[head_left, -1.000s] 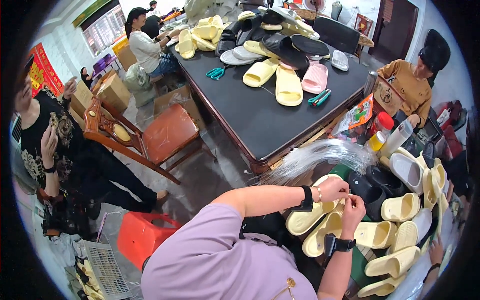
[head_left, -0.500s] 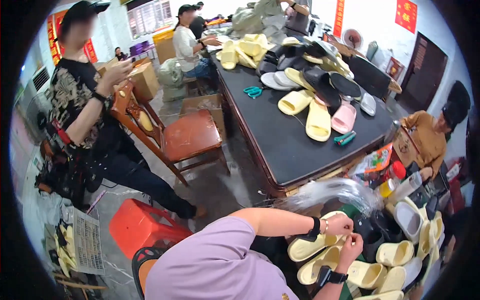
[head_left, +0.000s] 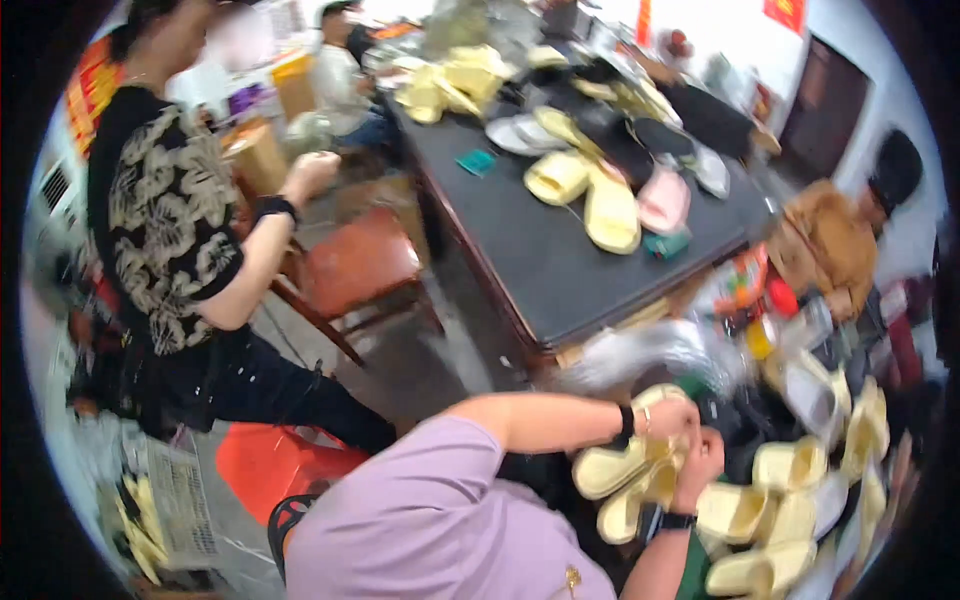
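Observation:
My left hand point(head_left: 672, 420) and my right hand point(head_left: 704, 460) meet at the fingertips above a pile of slippers. The fingers of both are drawn together in a pinch. Whatever lies between them is too small and blurred to name. Just left of my hands and beneath them are cream slippers point(head_left: 604, 470). To the right, more cream slides point(head_left: 735, 512) lie beside dark slippers point(head_left: 738, 445) and a pale grey one point(head_left: 808, 395).
A black-topped table point(head_left: 470, 240) ahead bears heaped slippers, a pink slide point(head_left: 664, 200) and small green tools point(head_left: 476, 162). Clear plastic wrap point(head_left: 650, 355) hangs by its near corner. A person point(head_left: 165, 220) stands left, near a wooden chair point(head_left: 360, 255) and red stool point(head_left: 270, 465). Another sits right.
The view has shifted and blurred. The standing person at left appears larger and nearer, with a forearm held forward. My hands remain together over the slippers in nearly the same pose.

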